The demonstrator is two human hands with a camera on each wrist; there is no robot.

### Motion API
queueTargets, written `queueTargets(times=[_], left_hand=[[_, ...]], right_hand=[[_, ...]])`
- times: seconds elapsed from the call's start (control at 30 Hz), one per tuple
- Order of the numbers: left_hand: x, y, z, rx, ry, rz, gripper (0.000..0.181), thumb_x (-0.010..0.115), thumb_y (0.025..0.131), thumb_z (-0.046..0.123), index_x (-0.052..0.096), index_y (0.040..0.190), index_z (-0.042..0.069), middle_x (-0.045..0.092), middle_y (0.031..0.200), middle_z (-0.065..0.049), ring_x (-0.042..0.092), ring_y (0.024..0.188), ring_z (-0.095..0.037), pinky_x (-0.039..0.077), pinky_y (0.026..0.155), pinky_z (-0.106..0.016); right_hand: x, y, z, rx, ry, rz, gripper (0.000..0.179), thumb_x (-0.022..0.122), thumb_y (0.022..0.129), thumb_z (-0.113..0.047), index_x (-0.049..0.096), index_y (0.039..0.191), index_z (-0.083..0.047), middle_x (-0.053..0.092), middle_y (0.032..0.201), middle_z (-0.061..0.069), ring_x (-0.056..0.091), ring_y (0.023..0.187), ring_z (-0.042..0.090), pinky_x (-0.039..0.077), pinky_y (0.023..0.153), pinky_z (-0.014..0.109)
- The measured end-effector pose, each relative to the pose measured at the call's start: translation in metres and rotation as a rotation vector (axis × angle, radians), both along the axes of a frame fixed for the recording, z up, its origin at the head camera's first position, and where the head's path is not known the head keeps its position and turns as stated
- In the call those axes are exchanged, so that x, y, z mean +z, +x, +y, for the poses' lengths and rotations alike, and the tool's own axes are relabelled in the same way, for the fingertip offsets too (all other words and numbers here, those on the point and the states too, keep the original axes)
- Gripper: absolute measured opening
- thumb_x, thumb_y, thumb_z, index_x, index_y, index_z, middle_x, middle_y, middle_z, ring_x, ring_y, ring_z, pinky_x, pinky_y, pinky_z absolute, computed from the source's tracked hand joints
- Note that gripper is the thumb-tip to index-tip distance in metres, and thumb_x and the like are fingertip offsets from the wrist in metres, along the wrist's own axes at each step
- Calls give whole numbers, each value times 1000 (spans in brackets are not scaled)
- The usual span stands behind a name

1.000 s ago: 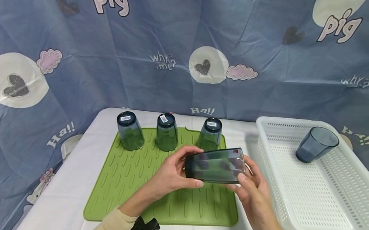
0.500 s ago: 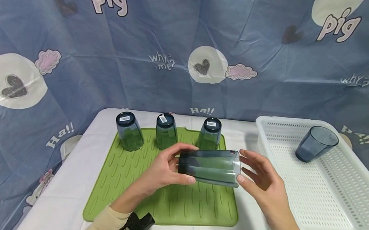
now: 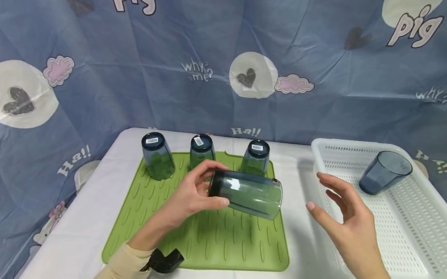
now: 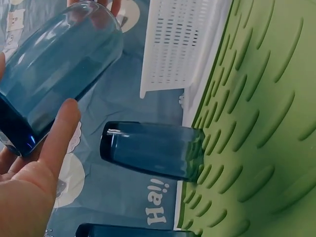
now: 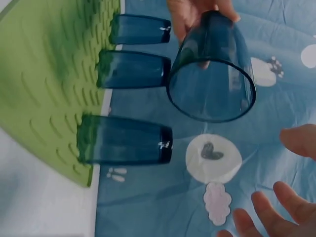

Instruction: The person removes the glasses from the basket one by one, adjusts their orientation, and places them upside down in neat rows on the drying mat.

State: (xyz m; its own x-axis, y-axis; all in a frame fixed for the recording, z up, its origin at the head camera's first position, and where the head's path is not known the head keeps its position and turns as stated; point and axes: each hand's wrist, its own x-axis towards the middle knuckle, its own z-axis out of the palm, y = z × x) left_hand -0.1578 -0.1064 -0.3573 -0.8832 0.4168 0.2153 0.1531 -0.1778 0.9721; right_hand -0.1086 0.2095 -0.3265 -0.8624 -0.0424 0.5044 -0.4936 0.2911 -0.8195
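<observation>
My left hand (image 3: 187, 196) grips a blue-tinted drinking glass (image 3: 248, 195) by its dark base end. The glass lies on its side in the air over the green drying mat (image 3: 197, 245), its mouth toward the right. My right hand (image 3: 352, 228) is apart from it, fingers spread and holding nothing, near the basket's left rim. In the right wrist view the mouth of the held glass (image 5: 212, 94) faces the camera. Upside down along the mat's back edge stand three more glasses: the left one (image 3: 158, 158), the middle one (image 3: 202, 152) and the right one (image 3: 256, 157), with labels on their bases.
At the right stands a white perforated plastic basket (image 3: 334, 204), with one more glass (image 3: 385, 173) leaning in its back corner, mouth up. A white cloth (image 3: 81, 233) covers the table. Behind hangs a blue printed curtain (image 3: 195, 101).
My right hand has let go of the glass and moved right toward the basket. The left hand has carried the glass slightly left, and its mouth end has tipped down a little.
</observation>
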Motion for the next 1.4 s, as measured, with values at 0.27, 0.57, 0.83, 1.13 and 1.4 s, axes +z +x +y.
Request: queueTargets(times=[0.27,0.57,0.83,1.13,1.4], left_hand=[[4,-2,-8,126,-96,27,66,82,73,4,50,131,9,60,122,-15,59,104,-34,56,85,-42],[4,-4,-22,235,-125,29,65,83,74,1,51,131,7,63,121,-11,60,104,-28,54,85,-34],[6,-5,-29,247,-125,53,66,83,74,1,50,132,7,62,123,-12,60,109,-27,53,89,-34],[9,-7,-31,288,-96,24,68,81,73,-4,49,132,7,61,124,-13,61,109,-26,54,87,-32],[11,-9,-37,328,-119,-8,63,80,76,-1,49,131,7,62,121,-11,60,110,-24,53,88,-30]], right_hand=[[-5,-1,8,-4,18,-47,57,71,80,16,55,133,2,56,132,15,50,125,23,39,104,25],[-15,-1,16,78,-143,-89,54,66,83,18,50,134,8,51,136,21,49,126,24,41,103,26],[-3,-2,13,48,-104,-115,55,67,83,16,51,135,5,51,137,21,47,128,26,39,105,30],[9,-8,9,14,-126,-99,57,67,81,19,52,134,5,52,135,21,49,126,26,40,105,31],[8,-11,14,64,-172,-97,55,66,82,19,51,134,8,52,135,22,48,128,27,40,105,30]])
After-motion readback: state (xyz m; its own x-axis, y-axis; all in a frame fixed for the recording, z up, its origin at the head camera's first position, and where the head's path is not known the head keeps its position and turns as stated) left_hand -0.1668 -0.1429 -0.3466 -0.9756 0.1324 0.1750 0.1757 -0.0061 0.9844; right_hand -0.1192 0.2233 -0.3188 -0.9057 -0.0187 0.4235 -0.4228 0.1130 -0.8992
